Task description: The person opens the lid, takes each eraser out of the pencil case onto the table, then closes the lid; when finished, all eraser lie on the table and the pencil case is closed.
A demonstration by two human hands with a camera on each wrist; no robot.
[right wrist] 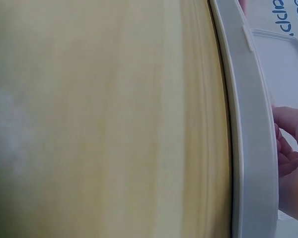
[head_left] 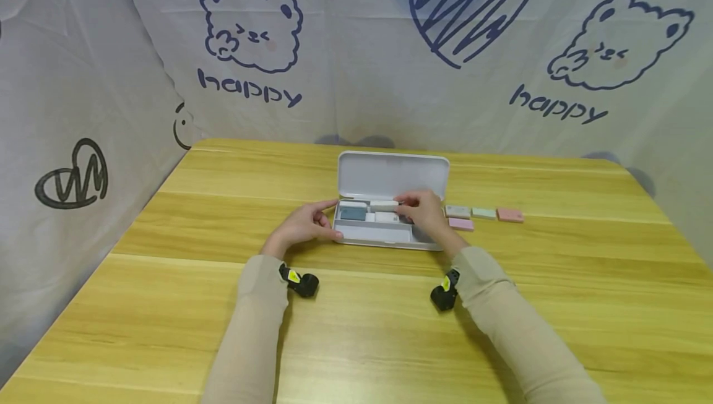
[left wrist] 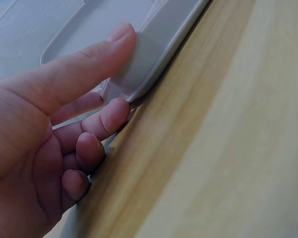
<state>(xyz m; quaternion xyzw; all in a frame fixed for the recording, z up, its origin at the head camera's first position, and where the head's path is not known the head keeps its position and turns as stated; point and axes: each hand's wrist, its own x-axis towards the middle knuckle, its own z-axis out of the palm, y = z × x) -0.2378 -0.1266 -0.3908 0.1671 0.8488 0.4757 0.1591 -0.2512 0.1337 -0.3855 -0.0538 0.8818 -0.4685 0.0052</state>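
Pencil case point(head_left: 370, 231), white, sits on the wood-grain table point(head_left: 356, 330) between the hands, its hinged lid point(head_left: 392, 175) raised at the rear. Left hand point(head_left: 303, 224): thumb and index finger spread wide, holding the case's left end. Right hand point(head_left: 426, 212): thumb and index finger narrowed, pinching one end of a white block point(head_left: 381, 205) at the rear compartment. A blue-gray block point(head_left: 353, 213) lies in this compartment. Right of the case, on the table: gray block point(head_left: 458, 211), mint-green block point(head_left: 483, 213), coral block point(head_left: 509, 214), pink block point(head_left: 460, 224).
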